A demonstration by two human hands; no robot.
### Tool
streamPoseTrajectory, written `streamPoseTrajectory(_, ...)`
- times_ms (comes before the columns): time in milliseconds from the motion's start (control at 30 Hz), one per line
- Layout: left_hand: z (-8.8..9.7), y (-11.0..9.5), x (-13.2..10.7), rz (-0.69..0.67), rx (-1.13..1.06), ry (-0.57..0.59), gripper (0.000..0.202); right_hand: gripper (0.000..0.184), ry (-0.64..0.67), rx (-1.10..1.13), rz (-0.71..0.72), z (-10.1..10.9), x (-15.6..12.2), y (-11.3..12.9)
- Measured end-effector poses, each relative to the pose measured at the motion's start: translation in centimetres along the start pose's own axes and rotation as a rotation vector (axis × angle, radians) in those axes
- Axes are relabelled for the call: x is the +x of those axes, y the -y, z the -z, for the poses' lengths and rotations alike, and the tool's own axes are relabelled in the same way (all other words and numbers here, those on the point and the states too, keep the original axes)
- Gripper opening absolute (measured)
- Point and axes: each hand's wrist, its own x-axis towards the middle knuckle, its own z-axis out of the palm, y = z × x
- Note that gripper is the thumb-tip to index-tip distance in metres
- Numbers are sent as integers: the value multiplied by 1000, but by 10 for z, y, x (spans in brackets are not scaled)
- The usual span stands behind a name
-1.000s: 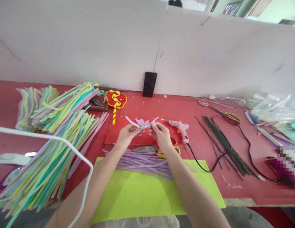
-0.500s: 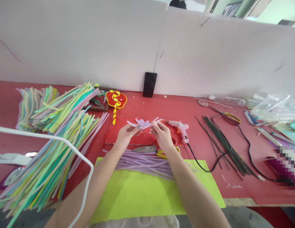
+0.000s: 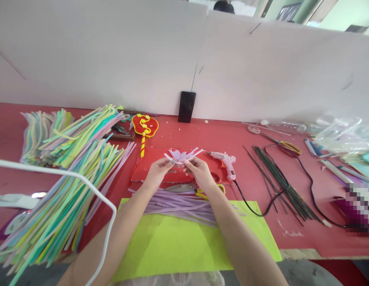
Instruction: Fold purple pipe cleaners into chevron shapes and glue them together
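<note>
Between my two hands is a small piece of lilac pipe cleaners [image 3: 179, 155], bent into nested V shapes with loose ends sticking out both sides. My left hand [image 3: 161, 168] pinches its left side, and my right hand [image 3: 198, 168] pinches its lower right side. Below them lies a red board [image 3: 143, 169]. A pink glue gun [image 3: 226, 159] rests on the board's right end, just right of my right hand. Scissors with yellow handles [image 3: 202, 194] lie under my right wrist, on a bundle of lilac pipe cleaners [image 3: 181, 208].
Multicoloured pipe cleaners [image 3: 68, 198] cover the left, behind a white bent tube [image 3: 107, 222]. A red and yellow fan-shaped piece [image 3: 145, 126] and a phone [image 3: 187, 106] are at the back. Dark green stems [image 3: 279, 182] and the glue gun's cord [image 3: 250, 208] lie right. A lime sheet [image 3: 178, 246] is in front.
My right hand has moved left along the lilac piece, closer to my left hand. The piece's right-hand ends now stick out free above my right fingers.
</note>
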Motion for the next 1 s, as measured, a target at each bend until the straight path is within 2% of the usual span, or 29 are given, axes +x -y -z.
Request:
streamPoseTrajectory(267,1,0,0,40,36,45,43,35,53,-18,8,1,-3,4)
streamPoseTrajectory(467,-1,-3,-3,137,123,170,38,33,175,-106,-76,18,-4,6)
streamPoseTrajectory(567,-2,-3,-4,171,121,209,38,33,198,-127,-90,20,-6,10)
streamPoseTrajectory(800,-2,-2,-4,137,93,155,40,34,142,-104,-99,17,-5,10)
streamPoseTrajectory(1000,-1,2,-3,153,100,197,38,31,173,-88,-198,23,-6,11)
